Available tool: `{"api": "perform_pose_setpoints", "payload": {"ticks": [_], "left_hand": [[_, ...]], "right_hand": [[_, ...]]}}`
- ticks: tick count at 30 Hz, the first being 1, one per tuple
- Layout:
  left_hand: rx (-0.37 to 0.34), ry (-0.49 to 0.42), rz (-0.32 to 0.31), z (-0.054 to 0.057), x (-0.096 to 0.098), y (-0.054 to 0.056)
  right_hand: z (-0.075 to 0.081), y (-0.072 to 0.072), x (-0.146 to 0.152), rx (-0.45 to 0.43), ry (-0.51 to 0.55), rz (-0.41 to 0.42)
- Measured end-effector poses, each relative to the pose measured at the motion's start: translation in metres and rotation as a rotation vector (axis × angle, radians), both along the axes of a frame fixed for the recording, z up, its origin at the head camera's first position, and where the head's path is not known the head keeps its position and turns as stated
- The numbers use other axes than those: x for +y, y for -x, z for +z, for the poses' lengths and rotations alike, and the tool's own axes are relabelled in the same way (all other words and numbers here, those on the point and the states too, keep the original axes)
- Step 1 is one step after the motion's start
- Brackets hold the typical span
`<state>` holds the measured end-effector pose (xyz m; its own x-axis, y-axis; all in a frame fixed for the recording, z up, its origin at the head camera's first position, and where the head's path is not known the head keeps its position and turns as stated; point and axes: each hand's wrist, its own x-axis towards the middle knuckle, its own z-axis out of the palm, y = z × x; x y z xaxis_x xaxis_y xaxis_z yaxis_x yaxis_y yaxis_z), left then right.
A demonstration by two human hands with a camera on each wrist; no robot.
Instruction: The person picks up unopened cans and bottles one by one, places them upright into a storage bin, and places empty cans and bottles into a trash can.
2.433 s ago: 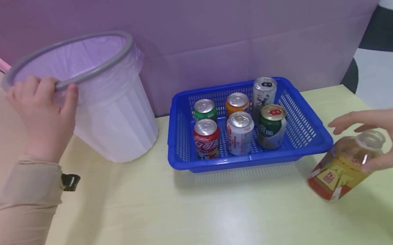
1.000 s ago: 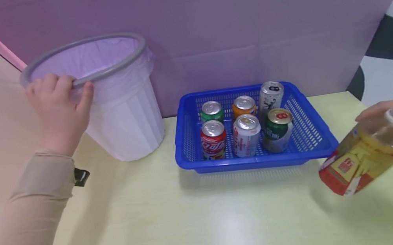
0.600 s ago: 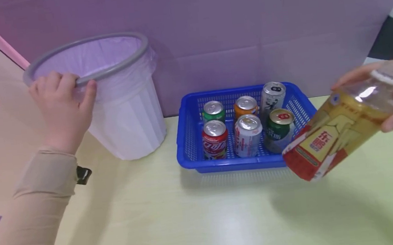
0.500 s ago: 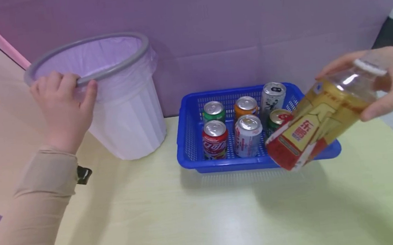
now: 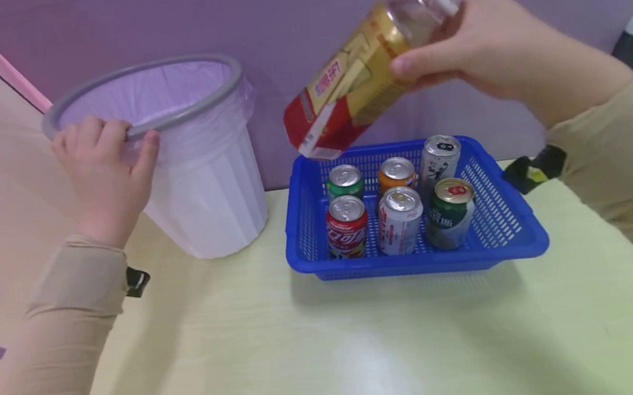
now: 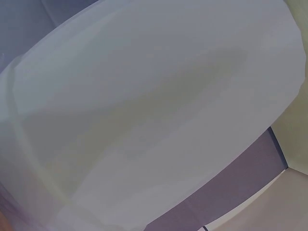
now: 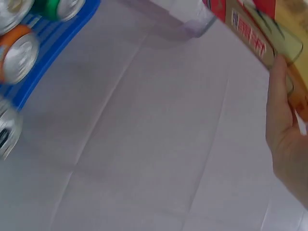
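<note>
My right hand [image 5: 468,49] grips a plastic drink bottle [image 5: 361,69] with a yellow and red label, near its neck. The bottle is tilted, its base pointing down and left, in the air above the blue basket [image 5: 414,264]. In the right wrist view the fingers lie along the bottle [image 7: 255,29]. My left hand [image 5: 104,170] holds the near rim of a white trash bin [image 5: 207,189], fingers over the grey ring and thumb outside. The bin leans towards me, lined with a clear bag. Its white wall [image 6: 168,120] fills most of the left wrist view.
Several drink cans stand upright in the basket, among them a red can [image 5: 347,226], a white can [image 5: 400,221] and a dark green can [image 5: 450,213]. The pale table [image 5: 309,363] runs in front. A purple backdrop [image 5: 305,20] rises behind bin and basket.
My right hand has lifted the bottle from the table at the right, carrying it up and left over the basket. My left hand stays on the bin's rim.
</note>
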<state>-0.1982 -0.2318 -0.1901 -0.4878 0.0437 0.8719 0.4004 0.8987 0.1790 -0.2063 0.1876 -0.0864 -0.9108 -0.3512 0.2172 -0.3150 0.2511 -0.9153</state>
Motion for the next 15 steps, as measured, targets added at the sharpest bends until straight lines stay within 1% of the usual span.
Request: {"api": "perform_pose_setpoints", "payload": {"ticks": [2,4,6,9,12,15], "left_hand": [[0.013,-0.002,0.0,0.0,0.0,0.0],[0.026,-0.005,0.0,0.0,0.0,0.0],[0.044,-0.014,-0.003,-0.001,-0.001,0.001],[0.061,-0.019,-0.005,0.0,-0.002,0.001],[0.068,-0.021,-0.008,0.0,-0.003,0.002],[0.052,-0.02,-0.004,0.0,-0.003,0.0]], "right_hand": [[0.006,-0.001,-0.023,-0.009,0.142,-0.022],[0.012,-0.003,-0.044,0.022,0.187,-0.068],[0.014,-0.003,-0.062,0.055,0.248,-0.09],[0.014,-0.001,-0.085,0.126,0.224,-0.148],[0.013,0.004,-0.105,0.147,0.229,-0.191],[0.011,0.01,-0.123,0.165,0.252,-0.198]]}}
